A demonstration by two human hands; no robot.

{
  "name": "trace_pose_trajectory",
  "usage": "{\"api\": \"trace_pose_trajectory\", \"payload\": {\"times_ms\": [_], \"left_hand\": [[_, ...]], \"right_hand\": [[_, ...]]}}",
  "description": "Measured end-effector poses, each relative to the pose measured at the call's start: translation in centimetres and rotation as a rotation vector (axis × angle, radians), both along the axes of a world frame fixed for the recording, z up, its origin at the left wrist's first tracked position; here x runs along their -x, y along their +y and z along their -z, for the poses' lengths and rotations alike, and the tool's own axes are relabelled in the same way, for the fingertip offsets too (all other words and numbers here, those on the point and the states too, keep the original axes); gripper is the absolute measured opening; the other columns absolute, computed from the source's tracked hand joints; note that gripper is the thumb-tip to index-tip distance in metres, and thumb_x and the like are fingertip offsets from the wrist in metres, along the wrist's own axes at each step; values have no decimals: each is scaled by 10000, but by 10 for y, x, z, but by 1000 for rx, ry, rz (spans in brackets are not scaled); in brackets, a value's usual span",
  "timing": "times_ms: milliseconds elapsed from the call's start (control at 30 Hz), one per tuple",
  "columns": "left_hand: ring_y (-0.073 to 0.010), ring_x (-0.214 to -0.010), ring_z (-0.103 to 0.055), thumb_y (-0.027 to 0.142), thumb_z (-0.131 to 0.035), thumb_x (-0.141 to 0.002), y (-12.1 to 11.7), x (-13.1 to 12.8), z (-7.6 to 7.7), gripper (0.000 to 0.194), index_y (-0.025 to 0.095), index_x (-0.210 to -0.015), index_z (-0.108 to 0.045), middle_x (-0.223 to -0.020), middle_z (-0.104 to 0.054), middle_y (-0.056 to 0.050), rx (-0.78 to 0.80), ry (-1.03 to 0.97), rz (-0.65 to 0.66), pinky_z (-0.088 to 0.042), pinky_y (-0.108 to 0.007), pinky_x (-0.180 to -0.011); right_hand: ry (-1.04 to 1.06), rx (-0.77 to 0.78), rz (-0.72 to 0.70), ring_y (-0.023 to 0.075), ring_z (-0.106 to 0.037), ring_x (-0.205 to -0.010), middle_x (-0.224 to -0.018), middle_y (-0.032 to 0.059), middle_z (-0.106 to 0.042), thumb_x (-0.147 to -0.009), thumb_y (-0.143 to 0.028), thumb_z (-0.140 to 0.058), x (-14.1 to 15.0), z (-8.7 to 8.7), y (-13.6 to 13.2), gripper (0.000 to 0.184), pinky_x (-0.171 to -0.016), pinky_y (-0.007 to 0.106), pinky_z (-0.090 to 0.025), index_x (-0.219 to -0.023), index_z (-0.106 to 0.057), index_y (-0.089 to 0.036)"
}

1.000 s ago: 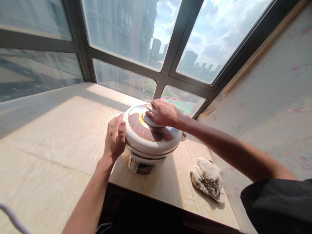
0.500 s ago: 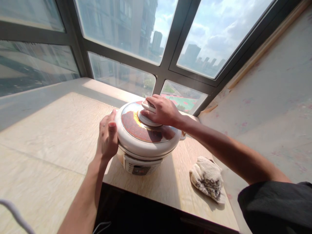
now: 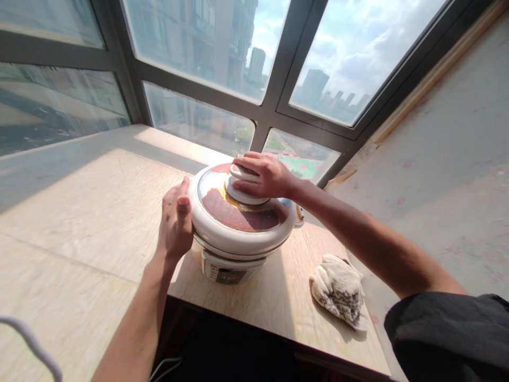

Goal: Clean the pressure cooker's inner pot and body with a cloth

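A cream electric cooker (image 3: 238,249) stands on the ledge, with a control panel (image 3: 228,276) on its front. On top is its round lid (image 3: 238,215), showing shiny and reddish-brown patches. My right hand (image 3: 264,175) is wrapped around the lid's pale knob (image 3: 248,192). My left hand (image 3: 177,220) grips the cooker's left side, thumb upright against the rim; some of its fingers are hidden. The lid rests on the cooker, with no gap that I can see. A small side handle (image 3: 299,216) shows on the right, partly behind my right forearm.
A crumpled, stained cloth (image 3: 340,292) lies on the pale ledge (image 3: 99,212), right of the cooker. Dark-framed windows (image 3: 270,106) rise behind, and a papered wall (image 3: 445,201) borders the right. A grey cable (image 3: 32,345) crosses the lower left.
My right hand and forearm have shifted slightly, and the patches on the lid look different under it. My left hand stays against the cooker's side.
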State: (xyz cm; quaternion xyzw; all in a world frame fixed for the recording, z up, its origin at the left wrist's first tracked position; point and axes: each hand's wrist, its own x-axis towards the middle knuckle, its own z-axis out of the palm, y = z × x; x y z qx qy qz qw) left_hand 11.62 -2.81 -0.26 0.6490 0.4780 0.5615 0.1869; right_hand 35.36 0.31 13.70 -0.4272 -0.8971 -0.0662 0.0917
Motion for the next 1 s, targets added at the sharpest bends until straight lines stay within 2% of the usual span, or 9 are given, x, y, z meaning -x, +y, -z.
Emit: {"api": "trace_pose_trajectory", "payload": {"times_ms": [167, 367, 467, 733, 867, 1000], "left_hand": [[-327, -1482, -438, 800, -136, -969, 0, 0, 2, 931, 179, -1532, -541, -1525, -544, -174, -10, -3, 6, -309, -513, -1273], [-351, -1459, -453, 829, -48, -931, 3, -1, 3, 1042, 129, -1588, -453, -1492, -567, -212, -67, -10, 37, -301, -557, -1258], [-352, -1472, -438, 829, -58, -931, 2, -1, 3, 1029, 144, -1604, -427, -1505, -554, -208, -51, -9, 43, -305, -557, -1256], [-321, -1469, -446, 783, -125, -977, 1, 0, 2, 901, 212, -1571, -490, -1518, -554, -158, -48, 5, 50, -296, -529, -1272], [-346, -1479, -430, 796, -137, -970, 1, 1, 0, 932, 175, -1546, -524, -1546, -537, -178, -18, 20, 47, -296, -553, -1271], [-384, -1482, -415, 814, -104, -954, 0, 4, -1, 1038, 58, -1545, -500, -1550, -516, -243, 1, 49, 52, -294, -591, -1263]], "right_hand": [[-2, -8, -9, 238, -615, -976, -1136, 99, -655, -1000, -517, -532, 0, -1, 0, 451, -868, 309, -435, -1308, -637, -204], [-3, 0, -4, 245, -617, -994, -1158, 106, -655, -992, -505, -534, 1, -3, -2, 452, -877, 311, -441, -1307, -644, -200], [1, -5, -10, 254, -620, -1015, -1176, 111, -657, -989, -499, -531, 1, -2, -2, 445, -879, 316, -444, -1302, -649, -206], [35, -5, -22, 249, -616, -1003, -1190, 118, -654, -982, -517, -522, -1, 1, 0, 472, -897, 319, -445, -1309, -645, -200], [32, -7, -10, 246, -620, -1011, -1191, 117, -659, -986, -513, -518, -1, 1, -1, 477, -896, 312, -445, -1322, -640, -197], [24, -10, -37, 251, -627, -1003, -1188, 118, -672, -982, -530, -524, -2, -2, 2, 491, -891, 317, -444, -1301, -657, -182]]}}
